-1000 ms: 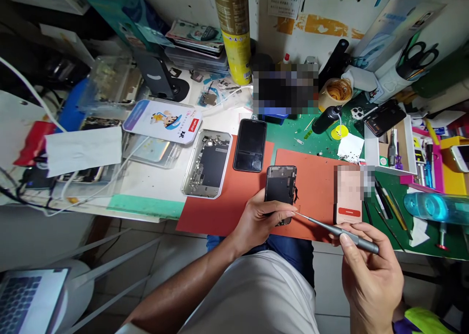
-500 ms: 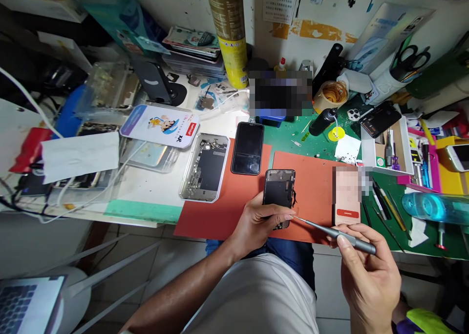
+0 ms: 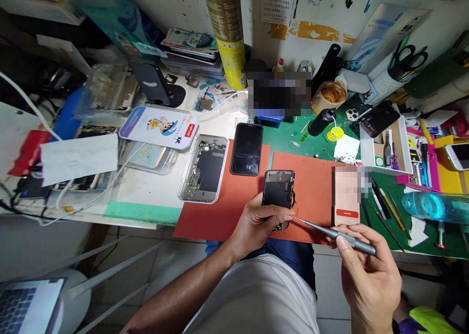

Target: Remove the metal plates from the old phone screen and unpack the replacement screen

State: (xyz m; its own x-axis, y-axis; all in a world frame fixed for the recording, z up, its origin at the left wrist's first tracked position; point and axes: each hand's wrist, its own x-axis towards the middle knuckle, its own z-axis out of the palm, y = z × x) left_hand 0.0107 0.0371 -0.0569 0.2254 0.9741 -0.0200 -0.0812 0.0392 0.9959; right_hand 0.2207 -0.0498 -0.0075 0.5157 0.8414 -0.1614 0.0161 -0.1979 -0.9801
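A dark phone screen panel (image 3: 277,190), its inner side up, lies over the front part of the orange mat, with a thin black flex cable (image 3: 293,198) along its right edge. My left hand (image 3: 258,221) is closed on the panel's lower part. Its thumb and forefinger come together at the panel's right edge, right by the tip of a grey precision screwdriver (image 3: 351,241). Anything tiny between those fingertips is too small to make out. The screwdriver's handle sits in my right hand (image 3: 370,270), gripped between thumb and fingers, with the shaft pointing left.
On the mat (image 3: 311,177) lies a black phone (image 3: 246,148). Left of it, a white-rimmed tray (image 3: 222,182) holds an opened phone housing (image 3: 207,170). A lit phone (image 3: 347,195), partly blurred, stands right. Tweezers (image 3: 394,209) and a blue bottle (image 3: 432,205) lie further right.
The view has shifted very slightly. Both hands, the screen panel and the screwdriver hold the same positions.
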